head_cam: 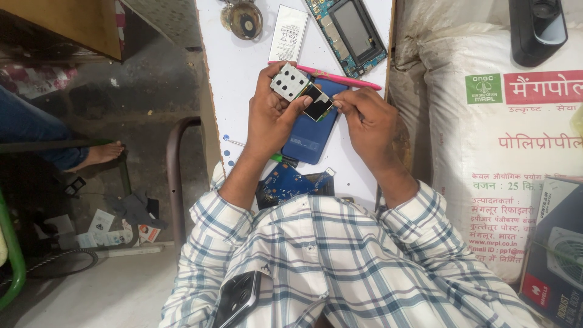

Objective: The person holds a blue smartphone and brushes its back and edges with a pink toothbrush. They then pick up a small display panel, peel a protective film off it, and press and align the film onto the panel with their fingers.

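My left hand (273,115) grips a small phone assembly (300,91) with a white keypad and a dark little screen, held above the white table (243,67). My right hand (367,118) pinches the screen end of that assembly with thumb and forefinger. Directly beneath the hands lies a blue phone back cover (311,136). A pink pen-like tool (346,79) rests on the table just behind my fingers. A blue circuit board (291,183) sits near my chest.
At the table's far end lie a white battery (288,33), an opened phone frame with circuit board (349,30) and a round metal object (242,18). A large white sack (498,140) stands right. A phone (238,297) sticks out of my shirt pocket. Someone's bare foot (100,153) is left.
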A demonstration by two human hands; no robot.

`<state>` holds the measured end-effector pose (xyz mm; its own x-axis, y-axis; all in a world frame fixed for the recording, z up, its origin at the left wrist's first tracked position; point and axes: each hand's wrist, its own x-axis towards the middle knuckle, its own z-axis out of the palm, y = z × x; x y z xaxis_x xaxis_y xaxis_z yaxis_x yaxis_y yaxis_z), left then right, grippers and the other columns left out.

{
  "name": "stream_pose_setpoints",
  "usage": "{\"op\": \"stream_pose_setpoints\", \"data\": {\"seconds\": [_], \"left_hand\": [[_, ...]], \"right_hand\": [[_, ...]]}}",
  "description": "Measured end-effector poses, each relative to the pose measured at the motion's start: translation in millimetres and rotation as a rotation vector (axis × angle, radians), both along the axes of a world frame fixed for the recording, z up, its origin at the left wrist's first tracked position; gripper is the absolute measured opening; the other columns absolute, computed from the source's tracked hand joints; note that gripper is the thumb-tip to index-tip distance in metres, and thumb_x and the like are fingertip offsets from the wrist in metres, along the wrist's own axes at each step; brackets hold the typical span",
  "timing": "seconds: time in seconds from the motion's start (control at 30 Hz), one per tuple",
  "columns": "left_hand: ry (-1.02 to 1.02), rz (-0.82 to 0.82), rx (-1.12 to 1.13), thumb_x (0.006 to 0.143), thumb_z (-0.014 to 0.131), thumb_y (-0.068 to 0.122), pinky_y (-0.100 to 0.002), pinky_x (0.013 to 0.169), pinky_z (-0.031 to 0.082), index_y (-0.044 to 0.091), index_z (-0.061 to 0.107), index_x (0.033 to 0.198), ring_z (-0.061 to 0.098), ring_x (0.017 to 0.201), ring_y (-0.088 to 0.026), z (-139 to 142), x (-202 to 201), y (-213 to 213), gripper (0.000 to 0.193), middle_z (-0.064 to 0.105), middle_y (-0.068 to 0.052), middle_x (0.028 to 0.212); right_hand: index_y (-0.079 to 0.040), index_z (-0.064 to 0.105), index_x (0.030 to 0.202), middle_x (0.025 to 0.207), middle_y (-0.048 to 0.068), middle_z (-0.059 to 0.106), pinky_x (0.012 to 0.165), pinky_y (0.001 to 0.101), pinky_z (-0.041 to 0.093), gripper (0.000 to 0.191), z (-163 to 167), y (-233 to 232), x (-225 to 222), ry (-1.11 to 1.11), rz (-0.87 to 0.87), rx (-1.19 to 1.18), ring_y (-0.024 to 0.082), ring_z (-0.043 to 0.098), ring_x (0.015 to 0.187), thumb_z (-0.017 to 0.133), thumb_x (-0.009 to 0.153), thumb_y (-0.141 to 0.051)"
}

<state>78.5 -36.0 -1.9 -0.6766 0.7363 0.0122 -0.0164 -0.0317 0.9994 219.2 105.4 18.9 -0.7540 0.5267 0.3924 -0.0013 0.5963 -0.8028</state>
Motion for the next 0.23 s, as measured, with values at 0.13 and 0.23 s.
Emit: {"op": "stream_pose_setpoints", "data": {"seconds": [0.13,0.23], "left_hand": [[0.008,-0.003,-0.003,0.101,0.069,0.000,-0.029,0.087,0.068,0.001,0.033,0.145,0.077,0.106,-0.021,-0.7,0.0,1.6,0.057,0.073,-0.019,0.114],[-0.008,-0.002,0.019,0.101,0.068,-0.001,-0.029,0.087,0.068,0.001,0.033,0.145,0.077,0.107,-0.021,-0.8,0.4,0.7,0.057,0.073,-0.019,0.115]], "right_hand": [[0.001,0.073,0.106,0.091,0.009,0.070,0.069,0.0272,0.052,0.007,-0.8,0.0,0.4,-0.006,-0.003,-0.039,0.015,0.067,0.080,0.075,0.099,-0.001],[0.001,0.072,0.106,0.092,0.009,0.070,0.070,0.0263,0.053,0.007,-0.8,-0.7,-0.6,-0.002,0.003,-0.057,0.014,0.067,0.081,0.075,0.099,-0.001]]}}
